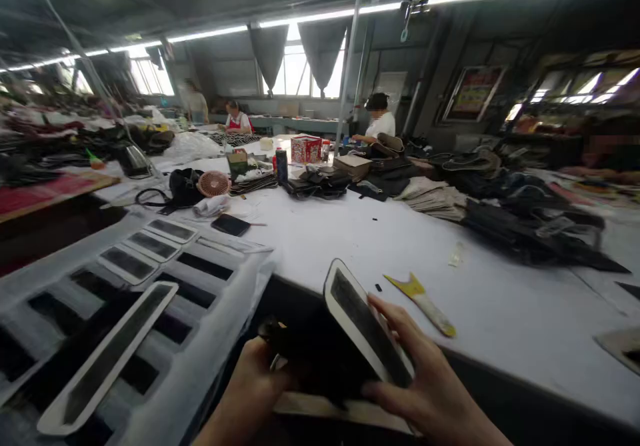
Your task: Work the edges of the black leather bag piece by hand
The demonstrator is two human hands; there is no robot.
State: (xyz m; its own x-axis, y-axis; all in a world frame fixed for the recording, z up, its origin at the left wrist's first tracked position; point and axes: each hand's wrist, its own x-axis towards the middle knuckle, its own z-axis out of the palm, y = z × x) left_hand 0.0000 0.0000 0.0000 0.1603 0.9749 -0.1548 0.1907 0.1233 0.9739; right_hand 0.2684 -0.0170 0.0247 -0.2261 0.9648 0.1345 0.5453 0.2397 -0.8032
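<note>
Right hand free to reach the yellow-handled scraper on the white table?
Probably not freely: the right hand holds a white-framed dark panel. The yellow-handled scraper lies unobstructed on the white table just beyond it.

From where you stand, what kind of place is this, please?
Probably a small factory workshop for leather or fabric goods: a long white worktable heaped with dark cut pieces, white-framed templates in rows, and seated workers under strip lights.

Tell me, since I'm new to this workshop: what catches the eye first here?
At bottom centre, the right hand and left hand hold a white-rimmed rounded dark panel over black material. Similar white-framed panels line the left, and a yellow-tipped scraper lies on the white table.
</note>
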